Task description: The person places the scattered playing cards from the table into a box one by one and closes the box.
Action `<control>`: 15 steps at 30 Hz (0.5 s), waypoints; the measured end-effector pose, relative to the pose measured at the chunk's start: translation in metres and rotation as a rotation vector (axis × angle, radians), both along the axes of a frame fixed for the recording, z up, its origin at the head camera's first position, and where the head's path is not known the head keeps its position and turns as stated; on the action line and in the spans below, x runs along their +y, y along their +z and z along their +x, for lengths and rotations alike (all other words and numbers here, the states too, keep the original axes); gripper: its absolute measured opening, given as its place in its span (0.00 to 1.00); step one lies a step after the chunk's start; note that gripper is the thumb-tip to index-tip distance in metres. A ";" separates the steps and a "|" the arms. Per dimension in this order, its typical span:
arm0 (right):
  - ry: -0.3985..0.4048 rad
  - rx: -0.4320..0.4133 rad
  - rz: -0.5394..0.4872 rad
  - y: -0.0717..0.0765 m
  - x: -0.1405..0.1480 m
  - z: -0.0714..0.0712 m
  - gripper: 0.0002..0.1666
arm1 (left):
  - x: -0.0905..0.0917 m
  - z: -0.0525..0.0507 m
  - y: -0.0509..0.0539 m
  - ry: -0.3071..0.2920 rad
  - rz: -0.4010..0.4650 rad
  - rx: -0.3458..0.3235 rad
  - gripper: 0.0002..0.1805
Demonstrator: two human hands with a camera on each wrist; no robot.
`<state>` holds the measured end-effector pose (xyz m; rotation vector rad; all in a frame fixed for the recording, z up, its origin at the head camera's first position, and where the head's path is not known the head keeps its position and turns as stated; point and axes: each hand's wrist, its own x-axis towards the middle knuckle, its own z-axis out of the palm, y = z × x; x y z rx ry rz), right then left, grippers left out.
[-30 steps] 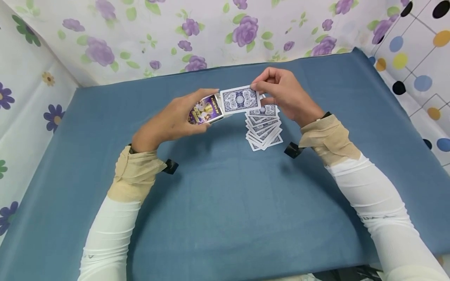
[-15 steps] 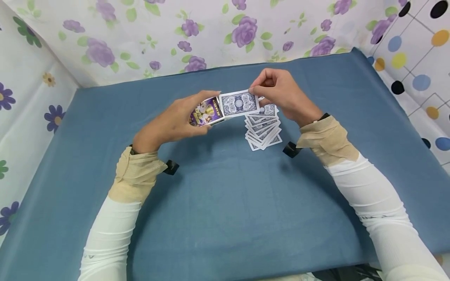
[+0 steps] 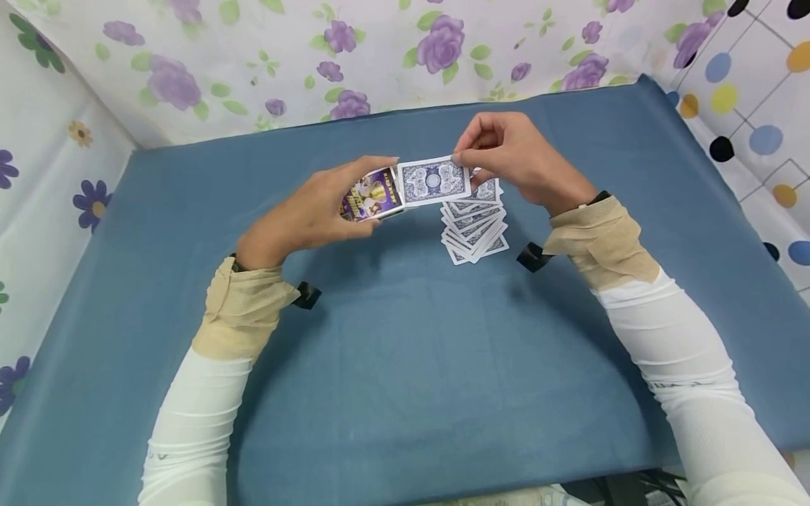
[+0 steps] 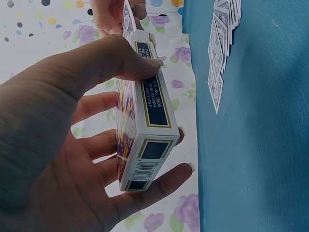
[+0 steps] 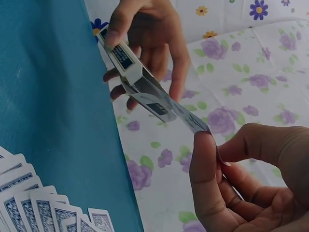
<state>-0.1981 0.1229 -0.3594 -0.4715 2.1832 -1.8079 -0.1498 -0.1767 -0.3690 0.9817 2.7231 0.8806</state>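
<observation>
Right now the left hand [image 3: 310,211] holds a purple and white card box [image 3: 373,195] above the blue surface [image 3: 380,365], its thumb pressed on one narrow side and the other fingers spread apart around the back and far side. The right hand [image 3: 515,158] pinches a blue-backed playing card [image 3: 433,180] by its far right corner, between thumb and forefinger. That card is up in the air too, patterned back showing, its other end right at the box's mouth; from where I stand I cannot tell whether any of it sits inside. Below and beside the right hand, a pile of loose cards [image 3: 474,228] lies on the surface, backs up, fanned unevenly toward the person. Both forearms wear white sleeves [image 3: 197,422] with beige wraps [image 3: 243,309] at the wrists, and a flowered white cloth [image 3: 380,63] hangs behind
</observation>
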 end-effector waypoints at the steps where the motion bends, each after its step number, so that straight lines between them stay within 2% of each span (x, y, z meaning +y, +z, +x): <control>1: 0.006 -0.001 -0.004 0.001 0.001 0.000 0.07 | 0.001 0.000 0.000 -0.003 0.000 0.000 0.44; 10: 0.090 0.058 -0.032 0.007 0.007 0.000 0.06 | 0.003 0.000 -0.001 -0.022 0.011 -0.011 0.45; 15: 0.123 0.055 -0.030 0.009 0.010 0.000 0.06 | 0.005 0.001 -0.001 -0.028 0.012 -0.024 0.46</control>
